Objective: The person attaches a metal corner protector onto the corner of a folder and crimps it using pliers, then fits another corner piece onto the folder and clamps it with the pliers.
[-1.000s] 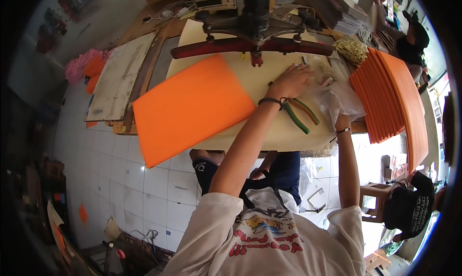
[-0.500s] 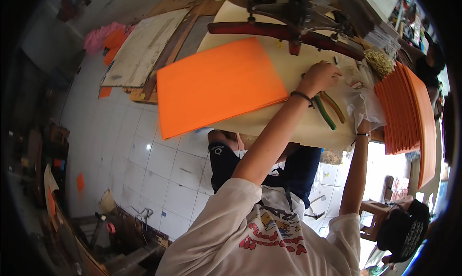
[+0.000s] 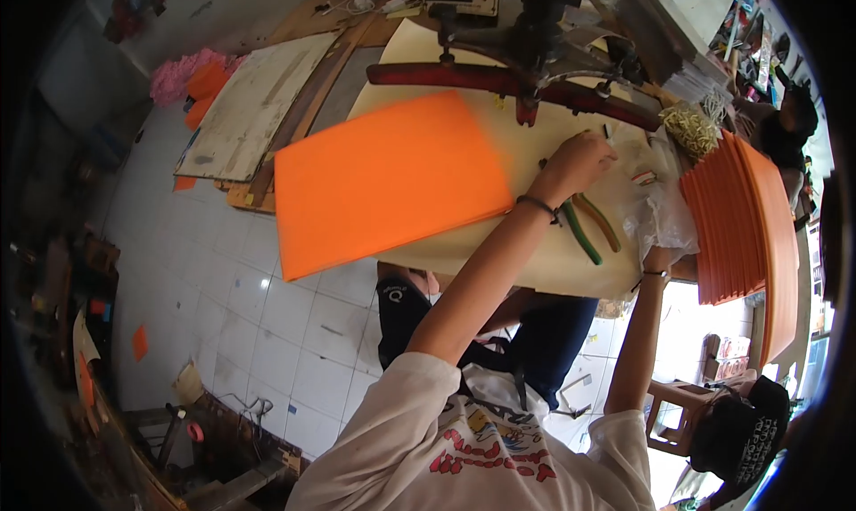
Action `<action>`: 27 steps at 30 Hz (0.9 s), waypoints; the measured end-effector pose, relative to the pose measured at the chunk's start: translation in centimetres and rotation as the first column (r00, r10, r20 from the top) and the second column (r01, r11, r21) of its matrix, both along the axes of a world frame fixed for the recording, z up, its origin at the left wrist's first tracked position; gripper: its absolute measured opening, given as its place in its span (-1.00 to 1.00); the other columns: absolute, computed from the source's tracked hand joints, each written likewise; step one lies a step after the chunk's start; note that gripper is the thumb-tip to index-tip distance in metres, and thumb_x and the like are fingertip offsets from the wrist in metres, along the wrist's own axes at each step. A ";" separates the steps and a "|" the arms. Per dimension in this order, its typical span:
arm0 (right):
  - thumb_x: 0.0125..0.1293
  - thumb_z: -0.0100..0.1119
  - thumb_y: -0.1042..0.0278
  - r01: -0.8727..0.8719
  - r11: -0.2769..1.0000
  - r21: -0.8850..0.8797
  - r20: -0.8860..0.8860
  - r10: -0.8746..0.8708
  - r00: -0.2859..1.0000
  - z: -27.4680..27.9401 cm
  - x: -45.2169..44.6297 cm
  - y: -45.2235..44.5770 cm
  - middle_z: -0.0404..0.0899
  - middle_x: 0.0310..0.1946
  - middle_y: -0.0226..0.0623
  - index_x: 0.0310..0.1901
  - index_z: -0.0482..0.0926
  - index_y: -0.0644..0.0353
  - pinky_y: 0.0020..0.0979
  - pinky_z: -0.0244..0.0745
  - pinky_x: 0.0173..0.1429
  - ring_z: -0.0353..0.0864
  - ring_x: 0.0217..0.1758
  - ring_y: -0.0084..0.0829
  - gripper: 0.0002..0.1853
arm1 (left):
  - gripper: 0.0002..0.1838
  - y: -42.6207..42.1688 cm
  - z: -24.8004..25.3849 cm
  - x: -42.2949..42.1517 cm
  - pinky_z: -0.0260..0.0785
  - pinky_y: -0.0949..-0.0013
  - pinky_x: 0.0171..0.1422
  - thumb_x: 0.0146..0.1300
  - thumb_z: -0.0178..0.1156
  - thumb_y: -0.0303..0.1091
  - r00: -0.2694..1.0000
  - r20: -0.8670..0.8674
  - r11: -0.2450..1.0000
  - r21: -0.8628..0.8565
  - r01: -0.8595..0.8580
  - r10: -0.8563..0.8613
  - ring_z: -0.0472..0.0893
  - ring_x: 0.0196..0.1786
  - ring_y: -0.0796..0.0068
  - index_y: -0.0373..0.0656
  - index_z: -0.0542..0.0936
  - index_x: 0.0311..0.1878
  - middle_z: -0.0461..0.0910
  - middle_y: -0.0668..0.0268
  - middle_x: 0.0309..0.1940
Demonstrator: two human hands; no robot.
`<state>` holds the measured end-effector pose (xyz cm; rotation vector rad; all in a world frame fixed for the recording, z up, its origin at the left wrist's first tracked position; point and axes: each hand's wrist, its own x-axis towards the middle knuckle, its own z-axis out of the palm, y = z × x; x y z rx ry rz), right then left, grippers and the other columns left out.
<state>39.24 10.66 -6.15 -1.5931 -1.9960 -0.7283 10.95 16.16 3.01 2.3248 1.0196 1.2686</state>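
My left hand rests over the cream-covered worktop, its fingers curled together; anything inside them is too small to make out. Pliers with green and orange handles lie beside that wrist, their jaws hidden by the hand. To the left is a flat orange sheet or bag, its right corner near my left forearm. My right hand is at a crumpled clear plastic bag on the worktop's right side. The bag covers its fingers.
A machine with a dark red crossbar stands over the back of the worktop. At right is a stack of orange folded pieces, beside yellowish strands. A stained board lies at left. Another person is at far right.
The whole view has shifted, so things appear slightly lower and farther left. Both hands keep nearly the same places, the left by the pliers and the right at the plastic bag.
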 end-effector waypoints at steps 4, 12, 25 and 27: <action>0.34 0.12 0.40 0.007 1.000 -0.003 -0.009 -0.007 1.000 0.0 0.0 0.0 0.54 0.13 -0.09 0.20 0.52 0.17 -0.20 0.40 0.23 0.51 0.13 -0.19 -0.61 | -0.79 -0.3 0.7 0.1 0.45 0.21 0.20 0.20 0.19 -0.50 0.995 0.022 0.992 -0.082 0.100 -0.098 0.65 0.03 0.11 -0.23 0.71 -0.12 0.69 0.12 -0.07; 0.34 0.12 0.42 0.019 1.000 -0.022 -0.038 -0.020 0.999 -0.3 0.0 -0.7 0.55 0.11 -0.08 0.19 0.53 0.18 -0.21 0.39 0.24 0.51 0.12 -0.20 -0.62 | -0.74 -0.2 0.0 0.6 0.46 0.24 0.21 0.18 0.15 -0.58 0.992 0.056 0.981 -0.150 0.124 -0.117 0.65 0.04 0.11 -0.26 0.70 -0.08 0.69 0.10 -0.06; 0.41 0.11 0.45 -0.211 0.934 -0.289 -0.578 0.006 0.816 11.1 -5.3 -8.7 0.64 -0.11 -0.11 0.11 0.58 0.26 -0.33 0.43 0.02 0.56 -0.14 -0.34 -0.72 | -0.67 -0.1 0.7 0.5 0.49 0.22 0.20 0.12 0.09 -0.65 0.993 0.024 0.983 -0.145 0.116 -0.114 0.66 0.02 0.08 -0.26 0.70 -0.07 0.68 0.11 -0.05; 0.44 0.10 0.46 -0.213 0.922 -0.322 -0.610 -0.030 0.792 12.5 -6.5 -11.4 0.66 -0.21 -0.17 0.08 0.59 0.32 -0.41 0.43 -0.09 0.55 -0.24 -0.43 -0.75 | -0.71 0.2 0.1 0.6 0.49 0.22 0.18 0.14 0.12 -0.61 0.992 0.017 0.990 -0.067 0.124 -0.123 0.66 0.01 0.09 -0.25 0.70 -0.08 0.69 0.12 -0.06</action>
